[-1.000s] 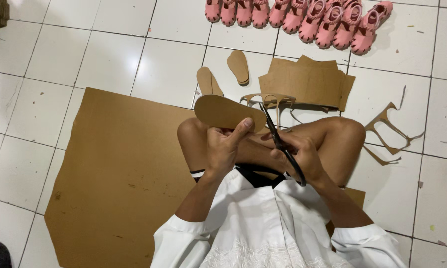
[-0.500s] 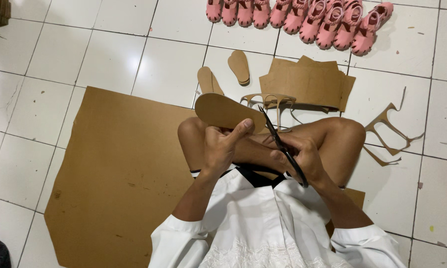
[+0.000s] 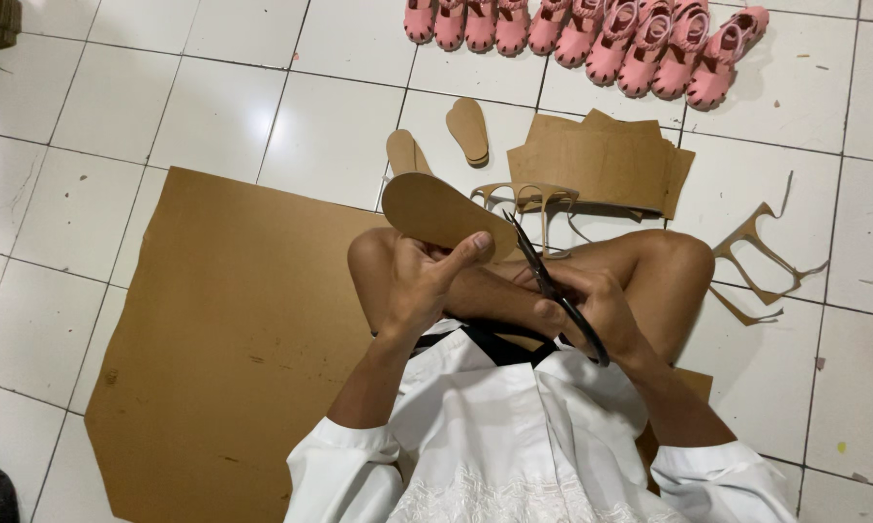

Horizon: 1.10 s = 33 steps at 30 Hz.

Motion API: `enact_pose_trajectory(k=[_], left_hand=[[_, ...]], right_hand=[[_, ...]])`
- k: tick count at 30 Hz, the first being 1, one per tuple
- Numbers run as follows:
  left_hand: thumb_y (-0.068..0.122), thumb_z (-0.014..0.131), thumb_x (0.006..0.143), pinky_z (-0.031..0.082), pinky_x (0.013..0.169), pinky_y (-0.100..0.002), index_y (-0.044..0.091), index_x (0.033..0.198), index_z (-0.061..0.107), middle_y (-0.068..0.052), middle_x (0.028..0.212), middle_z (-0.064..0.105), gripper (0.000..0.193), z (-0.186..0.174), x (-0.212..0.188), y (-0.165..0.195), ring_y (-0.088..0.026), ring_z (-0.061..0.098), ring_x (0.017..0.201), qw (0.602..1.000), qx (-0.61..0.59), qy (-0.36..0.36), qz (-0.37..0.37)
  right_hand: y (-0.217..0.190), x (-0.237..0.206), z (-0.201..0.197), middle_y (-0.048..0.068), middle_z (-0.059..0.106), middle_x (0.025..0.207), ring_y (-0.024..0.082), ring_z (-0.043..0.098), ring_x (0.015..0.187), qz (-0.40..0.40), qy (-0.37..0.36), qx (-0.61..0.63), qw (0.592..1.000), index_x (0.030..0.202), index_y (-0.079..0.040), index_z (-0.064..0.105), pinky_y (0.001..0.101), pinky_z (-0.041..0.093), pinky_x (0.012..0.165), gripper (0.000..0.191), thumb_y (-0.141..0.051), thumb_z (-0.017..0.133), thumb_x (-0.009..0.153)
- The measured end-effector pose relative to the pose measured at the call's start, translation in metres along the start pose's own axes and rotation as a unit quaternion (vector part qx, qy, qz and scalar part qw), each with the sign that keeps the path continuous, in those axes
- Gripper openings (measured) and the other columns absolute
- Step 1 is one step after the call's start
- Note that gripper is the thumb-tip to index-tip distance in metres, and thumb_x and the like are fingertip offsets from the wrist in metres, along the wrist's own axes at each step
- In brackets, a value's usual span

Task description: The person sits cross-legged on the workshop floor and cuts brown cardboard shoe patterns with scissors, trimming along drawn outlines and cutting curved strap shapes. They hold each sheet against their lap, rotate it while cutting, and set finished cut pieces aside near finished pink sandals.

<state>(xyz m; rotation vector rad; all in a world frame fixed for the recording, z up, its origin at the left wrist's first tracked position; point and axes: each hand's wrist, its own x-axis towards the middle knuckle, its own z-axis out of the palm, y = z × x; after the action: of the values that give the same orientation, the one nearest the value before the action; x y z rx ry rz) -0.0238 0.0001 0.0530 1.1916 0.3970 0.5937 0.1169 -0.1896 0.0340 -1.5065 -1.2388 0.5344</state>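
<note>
In the head view, a sole-shaped cardboard cutout (image 3: 438, 211) is pinched by the left hand (image 3: 427, 286), the thumb laid over its near end and the remaining fingers curled beneath it, so that the cutout extends up and to the left away from the fingertips. Black scissors (image 3: 552, 289) are gripped by the right hand (image 3: 596, 308), with the fingers closed through and around the handles; the blades are seen nearly together, their tips reaching just past the left thumb to the right edge of the cutout. Whether the blades are touching the cardboard cannot be told. A thin strip of cardboard trimming (image 3: 533, 199) is seen hanging just beyond the scissor tips. Both hands are held above the crossed bare knees of the seated person, whose white sleeves are seen below the wrists. To the left of the left fingers, a large brown cardboard sheet (image 3: 223, 339) is spread flat on the white tiled floor (image 3: 214, 107). Beyond the fingertips, two small cardboard soles (image 3: 467, 128) are laid on the tiles, and just to the right of them a stack of cardboard pieces (image 3: 606, 165) is lying. Farther beyond, a row of pink sandals (image 3: 591, 29) is lined up. To the right of the right fingers, cardboard offcuts (image 3: 761, 254) are scattered on the floor.
</note>
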Motion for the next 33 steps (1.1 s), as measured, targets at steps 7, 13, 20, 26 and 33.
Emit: enact_pose_trajectory(k=[7,13,20,26,33], left_hand=[[0.017,0.082,0.090,0.056,0.070,-0.021,-0.003,0.102,0.071,-0.005,0.091,0.075,0.025,-0.002,0.000,0.001,-0.008,0.069,0.081,0.999,0.021,-0.001,-0.027],[0.018,0.082,0.091,0.052,0.064,-0.020,-0.002,0.097,0.073,-0.003,0.086,0.073,0.023,-0.017,0.004,-0.002,-0.005,0.065,0.075,0.996,0.070,-0.023,-0.052],[0.017,0.083,0.087,0.055,0.070,-0.022,-0.003,0.104,0.070,-0.006,0.093,0.074,0.029,-0.014,0.001,-0.018,-0.008,0.068,0.081,0.997,-0.019,0.032,-0.068],[0.011,0.085,0.084,0.054,0.078,-0.021,0.001,0.114,0.064,-0.002,0.098,0.069,0.038,-0.012,-0.002,-0.028,-0.007,0.063,0.089,1.000,-0.002,0.022,-0.011],[0.002,0.083,0.087,0.051,0.076,-0.021,0.003,0.108,0.063,-0.001,0.094,0.066,0.029,-0.017,-0.004,-0.030,-0.007,0.061,0.086,0.999,-0.029,-0.036,-0.006]], right_hand=[[-0.001,0.000,-0.001,0.004,0.074,0.081,0.009,0.065,0.068,0.029,0.007,-0.042,0.999,0.105,0.000,0.073,0.0255,0.051,0.061,0.053,-0.051,0.068,0.093],[0.007,-0.006,-0.008,0.005,0.071,0.071,0.009,0.062,0.060,0.052,-0.003,-0.081,0.995,0.099,-0.002,0.076,0.0253,0.050,0.056,0.042,-0.042,0.078,0.088],[0.008,0.002,-0.011,0.006,0.070,0.076,0.011,0.062,0.063,0.022,0.037,-0.102,0.994,0.109,-0.001,0.073,0.0283,0.050,0.058,0.044,-0.041,0.077,0.090],[-0.015,0.008,-0.021,0.003,0.060,0.058,0.013,0.058,0.049,-0.027,0.039,-0.259,0.965,0.111,-0.004,0.076,0.0300,0.045,0.047,0.053,-0.043,0.084,0.077],[-0.033,0.009,-0.030,0.002,0.057,0.057,0.015,0.057,0.047,-0.100,0.021,-0.300,0.949,0.110,-0.006,0.075,0.0322,0.042,0.045,0.055,-0.045,0.086,0.074]])
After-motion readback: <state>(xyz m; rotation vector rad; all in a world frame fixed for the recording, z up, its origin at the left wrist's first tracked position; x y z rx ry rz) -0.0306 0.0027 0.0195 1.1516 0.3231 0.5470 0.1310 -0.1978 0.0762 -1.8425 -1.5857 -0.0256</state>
